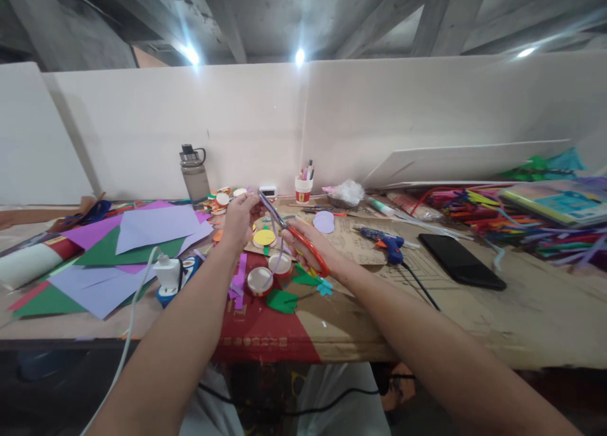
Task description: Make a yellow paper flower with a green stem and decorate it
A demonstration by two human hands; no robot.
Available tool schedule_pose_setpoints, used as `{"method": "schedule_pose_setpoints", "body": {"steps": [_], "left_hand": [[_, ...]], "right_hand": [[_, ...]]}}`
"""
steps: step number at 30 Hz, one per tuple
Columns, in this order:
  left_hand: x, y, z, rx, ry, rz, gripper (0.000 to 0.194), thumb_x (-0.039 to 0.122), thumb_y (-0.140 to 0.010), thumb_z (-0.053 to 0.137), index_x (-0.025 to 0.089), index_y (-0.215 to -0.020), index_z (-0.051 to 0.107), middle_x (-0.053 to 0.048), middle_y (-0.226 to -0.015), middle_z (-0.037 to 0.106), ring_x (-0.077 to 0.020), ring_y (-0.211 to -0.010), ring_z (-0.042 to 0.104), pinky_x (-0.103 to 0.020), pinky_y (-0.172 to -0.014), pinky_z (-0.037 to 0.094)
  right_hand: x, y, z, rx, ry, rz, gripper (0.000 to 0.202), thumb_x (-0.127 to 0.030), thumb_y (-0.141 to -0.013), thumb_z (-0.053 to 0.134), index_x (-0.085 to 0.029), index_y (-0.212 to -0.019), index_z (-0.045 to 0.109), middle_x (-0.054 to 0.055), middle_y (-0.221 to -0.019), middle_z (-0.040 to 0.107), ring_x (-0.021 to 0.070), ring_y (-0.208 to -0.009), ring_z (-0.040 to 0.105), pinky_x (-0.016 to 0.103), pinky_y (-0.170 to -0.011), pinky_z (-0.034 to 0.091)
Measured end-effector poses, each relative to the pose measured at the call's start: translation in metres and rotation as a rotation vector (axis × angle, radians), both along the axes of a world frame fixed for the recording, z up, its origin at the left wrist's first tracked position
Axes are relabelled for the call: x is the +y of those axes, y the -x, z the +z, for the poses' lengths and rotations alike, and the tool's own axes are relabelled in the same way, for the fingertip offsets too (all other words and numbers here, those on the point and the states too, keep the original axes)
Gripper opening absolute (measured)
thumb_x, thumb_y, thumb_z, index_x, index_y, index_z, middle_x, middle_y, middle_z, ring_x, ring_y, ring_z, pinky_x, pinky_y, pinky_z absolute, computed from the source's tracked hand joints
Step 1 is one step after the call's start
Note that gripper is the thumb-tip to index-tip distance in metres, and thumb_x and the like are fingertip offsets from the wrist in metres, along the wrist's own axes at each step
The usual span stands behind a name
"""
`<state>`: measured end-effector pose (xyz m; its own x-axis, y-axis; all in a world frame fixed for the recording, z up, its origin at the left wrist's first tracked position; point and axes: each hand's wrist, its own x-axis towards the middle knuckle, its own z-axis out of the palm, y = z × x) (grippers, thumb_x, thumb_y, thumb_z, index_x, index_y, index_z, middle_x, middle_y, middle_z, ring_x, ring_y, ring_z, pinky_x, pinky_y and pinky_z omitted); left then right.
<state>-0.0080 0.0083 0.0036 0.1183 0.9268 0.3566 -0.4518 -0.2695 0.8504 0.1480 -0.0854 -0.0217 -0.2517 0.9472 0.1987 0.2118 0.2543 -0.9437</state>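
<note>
A bare concrete ceiling with bright lamps hangs over white partition boards [389, 120] backing a cardboard-covered counter [521, 322]. Purple and green paper sheets [137, 240] spread at left, pipe cleaners [497, 221] at right, a black phone [461, 260] between. Above the middle, the right hand [308, 240] fingers grip orange scissors [303, 240]; the left hand [241, 218] fingers pinch a thin purple paper strip [279, 249] at the blades
</note>
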Motion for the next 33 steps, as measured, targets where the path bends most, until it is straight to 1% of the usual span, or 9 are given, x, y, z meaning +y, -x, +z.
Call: {"method": "schedule_pose_setpoints", "body": {"steps": [8,11,16,22,26,33], "left_hand": [[-0.0006,-0.0002,0.001,0.009,0.005,0.006,0.017,0.026,-0.061,0.07,0.015,-0.067,0.059,0.001,-0.062,0.063,-0.0097,-0.056,0.057,-0.022,-0.055,0.043],[-0.0005,-0.0001,0.0012,-0.004,0.001,0.003,0.016,0.027,-0.062,0.07,0.015,-0.068,0.06,0.0,-0.062,0.063,-0.0096,-0.056,0.057,-0.022,-0.056,0.043],[-0.0019,-0.0006,0.002,-0.01,0.005,-0.007,0.017,0.027,-0.061,0.071,0.015,-0.068,0.06,0.0,-0.063,0.063,-0.0091,-0.056,0.057,-0.021,-0.055,0.043],[-0.005,-0.0022,0.003,-0.004,0.004,-0.004,0.018,0.026,-0.06,0.071,0.015,-0.068,0.059,0.0,-0.064,0.063,-0.0089,-0.055,0.056,-0.021,-0.054,0.042],[-0.0044,-0.0023,0.0026,-0.005,-0.003,-0.01,0.016,0.025,-0.06,0.071,0.015,-0.066,0.059,0.001,-0.062,0.061,-0.0083,-0.054,0.054,-0.021,-0.054,0.042],[-0.0017,-0.0014,0.0012,-0.004,-0.004,-0.016,0.016,0.024,-0.061,0.071,0.015,-0.066,0.059,0.001,-0.062,0.061,-0.0094,-0.056,0.056,-0.021,-0.054,0.043]], "right_hand": [[0.0016,-0.0005,-0.001,-0.008,-0.007,0.01,0.034,-0.057,-0.088,0.052,-0.023,-0.085,0.044,-0.008,-0.056,0.042,0.0051,-0.034,0.041,0.015,-0.028,0.036],[0.0011,-0.0005,0.0005,-0.005,0.006,0.018,0.035,-0.056,-0.087,0.054,-0.024,-0.084,0.042,-0.009,-0.056,0.041,0.0049,-0.034,0.04,0.015,-0.028,0.036],[0.0008,-0.0002,0.0006,0.018,-0.007,0.043,0.036,-0.056,-0.086,0.055,-0.024,-0.084,0.041,-0.009,-0.059,0.043,0.0047,-0.035,0.04,0.015,-0.029,0.037],[-0.0008,0.0006,-0.0011,0.038,0.016,0.014,0.037,-0.059,-0.086,0.053,-0.023,-0.087,0.043,-0.009,-0.057,0.042,0.0043,-0.034,0.039,0.015,-0.029,0.034],[-0.0019,0.0006,0.0005,0.028,0.024,0.009,0.036,-0.058,-0.087,0.052,-0.024,-0.084,0.042,-0.009,-0.057,0.042,0.0049,-0.034,0.04,0.016,-0.029,0.034],[-0.0013,0.0003,0.0008,0.002,0.028,0.008,0.039,-0.06,-0.086,0.052,-0.024,-0.083,0.04,-0.008,-0.058,0.042,0.0049,-0.035,0.04,0.016,-0.029,0.035]]}}
